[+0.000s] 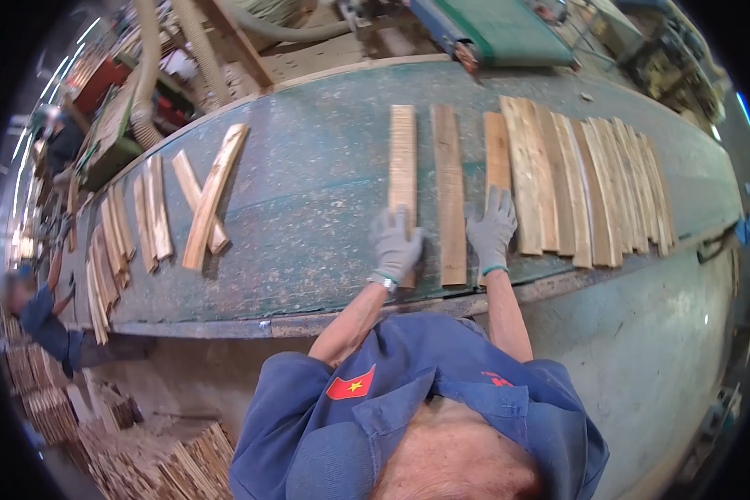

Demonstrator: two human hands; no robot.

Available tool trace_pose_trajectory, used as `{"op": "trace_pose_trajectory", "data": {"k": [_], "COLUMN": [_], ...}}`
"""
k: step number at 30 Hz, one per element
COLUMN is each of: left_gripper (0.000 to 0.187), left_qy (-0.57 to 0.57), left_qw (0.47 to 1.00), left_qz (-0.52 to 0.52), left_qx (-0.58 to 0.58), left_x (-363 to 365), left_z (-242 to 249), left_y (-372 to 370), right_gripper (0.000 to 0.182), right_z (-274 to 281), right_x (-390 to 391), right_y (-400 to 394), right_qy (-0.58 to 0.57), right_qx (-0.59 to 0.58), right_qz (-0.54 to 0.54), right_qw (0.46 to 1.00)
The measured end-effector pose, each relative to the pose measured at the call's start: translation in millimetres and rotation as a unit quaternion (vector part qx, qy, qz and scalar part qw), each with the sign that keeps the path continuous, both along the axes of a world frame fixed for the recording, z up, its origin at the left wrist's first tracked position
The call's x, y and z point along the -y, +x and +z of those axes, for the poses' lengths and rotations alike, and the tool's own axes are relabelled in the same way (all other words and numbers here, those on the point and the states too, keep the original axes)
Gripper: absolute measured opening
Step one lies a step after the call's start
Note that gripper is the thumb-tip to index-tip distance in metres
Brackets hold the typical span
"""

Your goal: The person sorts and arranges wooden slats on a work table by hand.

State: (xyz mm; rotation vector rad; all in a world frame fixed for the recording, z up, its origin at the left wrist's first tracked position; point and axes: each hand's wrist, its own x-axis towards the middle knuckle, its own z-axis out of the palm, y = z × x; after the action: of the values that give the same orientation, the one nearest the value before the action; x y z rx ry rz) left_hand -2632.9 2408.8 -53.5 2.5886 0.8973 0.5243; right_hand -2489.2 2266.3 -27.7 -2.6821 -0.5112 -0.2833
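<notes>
My left hand (397,247), in a grey work glove with a watch at the wrist, lies flat on the lower part of a light wooden slat (402,154). Its fingers are stretched out and apart. My right hand (492,232), gloved the same way, rests with extended fingers on a shorter brownish slat (497,142). Between the two hands lies a darker wooden slat (449,192), touched by neither. Right beside my right hand begins a row of several slats (562,183) laid side by side. All of them lie on a worn green worktable (308,208).
Two crossed slats (215,200) and several others (154,208) lie on the table's left part. A green conveyor belt (508,42) adjoins the far edge. At far left a person (46,321) reaches over the table. Wood stacks (167,467) stand below left.
</notes>
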Motion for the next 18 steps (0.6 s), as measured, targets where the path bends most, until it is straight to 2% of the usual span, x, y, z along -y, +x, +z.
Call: {"op": "trace_pose_trajectory", "data": {"k": [2,3,4,5,6,8,10,11,12,13,14,15,16,17,18], "left_gripper": [0.038,0.028,0.029,0.028,0.028,0.028,0.027,0.021,0.025,0.044,0.07,0.092,0.102,0.112,0.112], "left_qy": [-0.133,-0.159,-0.089,0.136,0.023,-0.127,-0.037,0.048,0.111,0.158,0.13,0.056,0.106,0.105,0.054], "left_qw": [0.986,0.963,0.99,0.97,0.969,0.948,0.982,0.983,0.982,0.974,0.967,0.956,0.934,0.911,0.916], "left_qz": [-0.077,-0.156,-0.11,-0.128,-0.202,-0.292,-0.172,-0.017,0.045,0.126,0.214,0.286,0.336,0.376,0.37], "left_qx": [-0.063,-0.149,-0.025,0.158,0.141,0.001,0.068,0.175,0.145,0.104,0.035,-0.017,-0.056,-0.129,-0.147], "left_x": [10.1,9.9,20.3,20.8,12.5,-34.2,-97.7,-127.7,-172.5,-207.5,-244.0,-283.9,-330.8,-351.6,-360.5], "left_z": [15.3,48.6,14.2,-46.4,-38.0,19.1,35.9,57.0,63.1,72.2,73.5,64.9,39.3,37.8,43.8], "left_y": [17.7,25.0,21.0,21.3,13.5,-2.0,-27.6,-49.4,-77.1,-112.8,-146.3,-178.5,-213.4,-238.3,-256.0], "right_gripper": [0.073,0.074,0.072,0.07,0.067,0.062,0.059,0.059,0.059,0.059,0.058,0.058,0.058,0.055,0.054], "right_z": [-8.7,-14.4,-25.2,-38.3,-31.9,-5.7,-1.5,-4.1,-6.6,-14.1,-16.4,-18.9,-20.5,-16.2,-16.7], "right_x": [-16.0,-19.4,-20.4,-20.0,-18.0,-11.7,-6.7,-3.7,1.2,2.4,3.6,2.6,-2.9,-8.9,-17.8], "right_y": [-25.0,-34.2,-38.2,-38.5,-41.7,-43.3,-39.7,-34.6,-29.1,-21.7,-15.9,-12.6,-12.6,-14.4,-13.6], "right_qy": [-0.001,-0.014,-0.019,-0.026,-0.073,-0.136,-0.156,-0.16,-0.166,-0.173,-0.183,-0.191,-0.198,-0.212,-0.219], "right_qx": [0.012,0.024,0.011,0.0,0.008,-0.003,-0.019,-0.015,-0.011,0.001,0.002,0.002,0.002,-0.002,0.0], "right_qz": [0.097,0.145,0.155,0.16,0.147,0.114,0.095,0.089,0.084,0.062,0.05,0.038,0.027,0.012,0.016], "right_qw": [0.995,0.989,0.988,0.987,0.986,0.984,0.983,0.983,0.982,0.983,0.982,0.981,0.98,0.977,0.976]}}
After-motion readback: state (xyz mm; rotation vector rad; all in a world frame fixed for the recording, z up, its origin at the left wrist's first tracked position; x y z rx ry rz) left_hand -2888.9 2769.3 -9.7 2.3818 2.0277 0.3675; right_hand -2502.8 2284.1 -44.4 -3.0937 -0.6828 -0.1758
